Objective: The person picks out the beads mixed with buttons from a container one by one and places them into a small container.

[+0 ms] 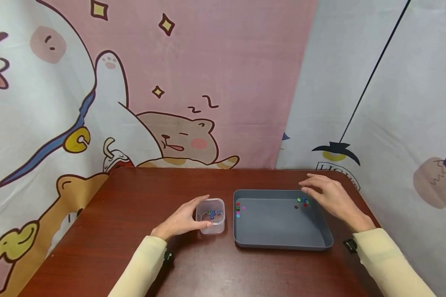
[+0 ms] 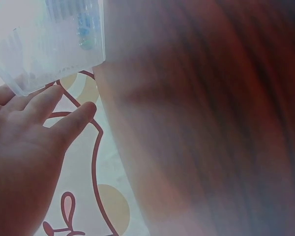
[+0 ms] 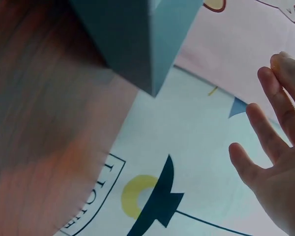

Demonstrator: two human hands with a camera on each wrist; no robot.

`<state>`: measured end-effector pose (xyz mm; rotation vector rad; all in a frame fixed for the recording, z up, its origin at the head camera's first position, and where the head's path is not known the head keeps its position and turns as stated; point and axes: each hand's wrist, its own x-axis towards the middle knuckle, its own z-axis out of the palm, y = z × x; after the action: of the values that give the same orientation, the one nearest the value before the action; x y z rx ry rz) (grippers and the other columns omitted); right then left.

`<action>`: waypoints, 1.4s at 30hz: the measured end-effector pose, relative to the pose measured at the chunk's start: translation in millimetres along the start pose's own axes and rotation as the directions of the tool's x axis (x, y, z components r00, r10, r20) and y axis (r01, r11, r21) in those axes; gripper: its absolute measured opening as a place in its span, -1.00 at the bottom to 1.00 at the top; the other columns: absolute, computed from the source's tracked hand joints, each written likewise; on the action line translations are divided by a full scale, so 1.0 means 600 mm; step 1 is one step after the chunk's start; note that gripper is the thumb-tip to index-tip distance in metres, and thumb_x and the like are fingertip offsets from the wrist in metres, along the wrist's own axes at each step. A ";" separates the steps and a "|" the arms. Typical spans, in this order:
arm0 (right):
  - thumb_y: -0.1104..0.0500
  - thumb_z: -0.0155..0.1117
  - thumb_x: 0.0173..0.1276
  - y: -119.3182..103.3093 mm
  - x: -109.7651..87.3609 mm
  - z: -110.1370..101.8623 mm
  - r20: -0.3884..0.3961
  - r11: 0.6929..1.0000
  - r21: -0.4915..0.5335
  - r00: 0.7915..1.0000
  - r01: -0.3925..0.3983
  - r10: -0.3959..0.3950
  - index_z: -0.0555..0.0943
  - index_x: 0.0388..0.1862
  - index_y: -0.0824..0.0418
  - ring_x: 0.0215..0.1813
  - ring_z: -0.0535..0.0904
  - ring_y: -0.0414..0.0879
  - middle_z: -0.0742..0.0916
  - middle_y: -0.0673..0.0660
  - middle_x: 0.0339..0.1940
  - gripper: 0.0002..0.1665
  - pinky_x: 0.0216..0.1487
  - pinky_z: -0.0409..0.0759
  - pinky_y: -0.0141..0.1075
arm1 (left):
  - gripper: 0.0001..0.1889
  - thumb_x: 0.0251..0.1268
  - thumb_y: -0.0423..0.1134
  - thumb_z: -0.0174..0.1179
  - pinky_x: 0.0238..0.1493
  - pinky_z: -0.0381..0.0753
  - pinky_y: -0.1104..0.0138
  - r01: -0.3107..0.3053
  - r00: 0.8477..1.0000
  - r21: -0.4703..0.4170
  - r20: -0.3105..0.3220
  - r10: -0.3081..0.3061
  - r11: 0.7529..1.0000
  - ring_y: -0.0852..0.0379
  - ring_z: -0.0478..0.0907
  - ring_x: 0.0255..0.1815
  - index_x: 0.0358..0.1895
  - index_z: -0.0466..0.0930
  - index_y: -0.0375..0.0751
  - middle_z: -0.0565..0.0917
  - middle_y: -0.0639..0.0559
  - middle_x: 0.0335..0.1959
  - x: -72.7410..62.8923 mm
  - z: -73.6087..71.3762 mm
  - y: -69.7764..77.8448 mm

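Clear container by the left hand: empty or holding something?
Not empty, but far from full: the clear container holds a few small, mostly blue pieces at its bottom, seen in the head view.

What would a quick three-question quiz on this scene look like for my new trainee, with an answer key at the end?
1. Multiple choice: which hand holds the clear plastic container? A) left; B) right; C) both.
2. Fill in the blank: in the head view, the right hand hovers by the far ____ corner of the gray tray.
3. True or false: tiny colored pieces lie toward both the left and right ends of the tray.

Key: 1. A, the left hand. 2. Right. 3. True; one group lies along the left side, another near the far right corner.
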<state>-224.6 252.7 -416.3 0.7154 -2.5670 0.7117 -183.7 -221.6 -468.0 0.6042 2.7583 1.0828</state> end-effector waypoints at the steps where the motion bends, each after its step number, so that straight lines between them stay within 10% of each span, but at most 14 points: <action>1: 0.26 0.52 0.31 -0.003 0.002 -0.001 -0.011 1.000 0.002 1.000 0.003 -0.003 0.81 0.00 0.17 0.26 0.61 0.24 0.76 0.26 0.12 -0.73 0.06 0.62 0.19 | 0.05 0.09 0.30 0.47 0.42 0.37 -0.13 0.000 1.000 -0.001 0.000 0.000 1.000 -0.06 0.41 0.40 0.61 0.26 -0.05 0.39 -0.02 0.51 0.000 -0.001 0.000; 42: 0.15 0.49 0.37 -0.160 0.077 0.046 -0.050 0.950 0.305 0.997 0.064 -0.051 0.81 -0.03 0.02 0.23 0.65 0.00 0.76 0.04 0.17 -0.79 0.18 0.60 0.07 | 0.04 0.12 0.24 0.48 0.42 0.38 -0.13 -0.014 1.000 -0.001 0.008 0.014 1.000 -0.06 0.40 0.42 0.63 0.22 -0.06 0.36 -0.05 0.54 -0.002 -0.002 0.000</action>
<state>-213.4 149.4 -381.2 0.8568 -2.4119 1.1088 -183.0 -222.9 -467.3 0.6270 2.7502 1.0819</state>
